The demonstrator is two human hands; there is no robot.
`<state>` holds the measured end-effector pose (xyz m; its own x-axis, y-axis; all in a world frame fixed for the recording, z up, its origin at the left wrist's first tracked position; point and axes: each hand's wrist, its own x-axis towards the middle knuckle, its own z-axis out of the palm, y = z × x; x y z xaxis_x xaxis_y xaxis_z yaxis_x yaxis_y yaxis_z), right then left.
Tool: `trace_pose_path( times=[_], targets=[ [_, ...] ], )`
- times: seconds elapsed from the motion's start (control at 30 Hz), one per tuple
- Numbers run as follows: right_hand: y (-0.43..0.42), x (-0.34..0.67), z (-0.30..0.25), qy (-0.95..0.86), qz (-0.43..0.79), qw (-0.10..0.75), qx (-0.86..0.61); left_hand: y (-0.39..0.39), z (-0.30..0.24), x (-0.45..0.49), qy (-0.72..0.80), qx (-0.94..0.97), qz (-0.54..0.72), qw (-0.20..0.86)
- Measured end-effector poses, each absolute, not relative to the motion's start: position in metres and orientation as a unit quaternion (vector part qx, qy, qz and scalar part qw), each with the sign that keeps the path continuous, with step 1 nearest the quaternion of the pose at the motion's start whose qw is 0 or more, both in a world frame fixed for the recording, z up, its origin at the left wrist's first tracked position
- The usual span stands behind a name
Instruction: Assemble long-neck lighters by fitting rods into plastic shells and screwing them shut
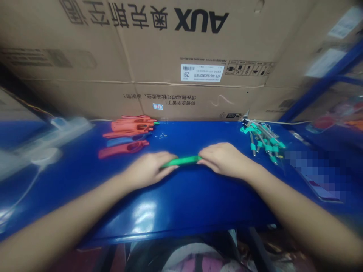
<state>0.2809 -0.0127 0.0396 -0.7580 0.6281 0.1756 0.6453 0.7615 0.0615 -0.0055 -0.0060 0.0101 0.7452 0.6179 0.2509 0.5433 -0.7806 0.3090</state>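
Note:
Over the middle of the blue table, a long green plastic handle (pixel 184 161) lies nearly level between my two hands. My left hand (pixel 153 168) has its fingers closed around the left end. At the other end, the fingers of my right hand (pixel 222 158) pinch the handle, and its tip is hidden under them. Orange and red plastic handles (pixel 133 126) with open loops lie beyond my left hand, a blue one (pixel 124 140) among them. Beyond my right hand is a heap of metal tubes with teal collars and thin wires (pixel 265 138).
A big cardboard box (pixel 159 68) with upside-down print walls off the back of the blue table (pixel 181 204). Small metal bits (pixel 162 136) lie near the handles. A power strip (pixel 56 139) with a white plug and cable stands left. A phone-like flat object (pixel 323 185), partly blurred out, lies right.

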Motion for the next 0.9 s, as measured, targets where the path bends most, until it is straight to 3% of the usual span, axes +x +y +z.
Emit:
trace_pose_path(
  times=[0.5, 0.9],
  targets=[
    [0.014, 0.326, 0.057, -0.876, -0.125, 0.050, -0.462, 0.003, 0.018, -0.016, 0.375, 0.909, 0.183, 0.006],
    [0.008, 0.307, 0.043, -0.929, -0.086, 0.096, -0.347, 0.001, 0.012, -0.014, 0.351, 0.916, 0.190, 0.049]
  ],
)
